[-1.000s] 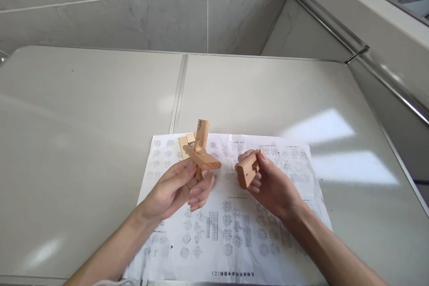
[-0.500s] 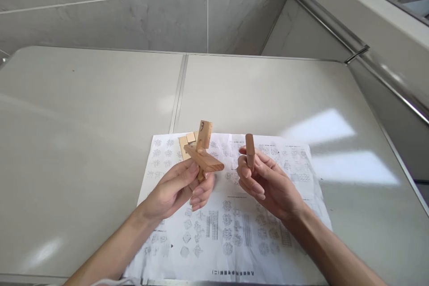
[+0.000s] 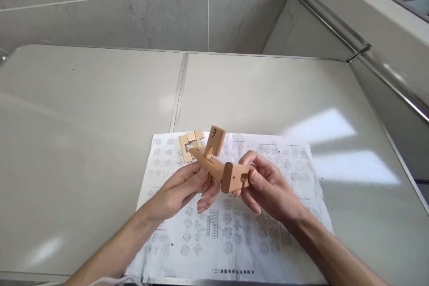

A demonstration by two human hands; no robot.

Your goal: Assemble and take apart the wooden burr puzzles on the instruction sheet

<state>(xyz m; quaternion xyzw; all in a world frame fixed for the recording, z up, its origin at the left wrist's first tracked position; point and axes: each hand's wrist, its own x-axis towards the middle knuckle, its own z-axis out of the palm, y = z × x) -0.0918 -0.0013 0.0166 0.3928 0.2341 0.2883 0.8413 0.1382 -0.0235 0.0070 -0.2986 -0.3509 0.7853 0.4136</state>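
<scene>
One notched block [image 3: 235, 178], pinched by the right hand [image 3: 270, 187], has moved toward two joined blocks [image 3: 210, 163] pinched by the left hand [image 3: 181, 190].

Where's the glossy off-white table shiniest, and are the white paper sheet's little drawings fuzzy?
Head view: glare is brightest on the table, right of the paper sheet, fainter at lower left; head view: the drawings look small and soft, details unclear.

Glossy pale table [image 3: 100, 143], printed paper sheet [image 3: 201, 261] flat at near edge
</scene>
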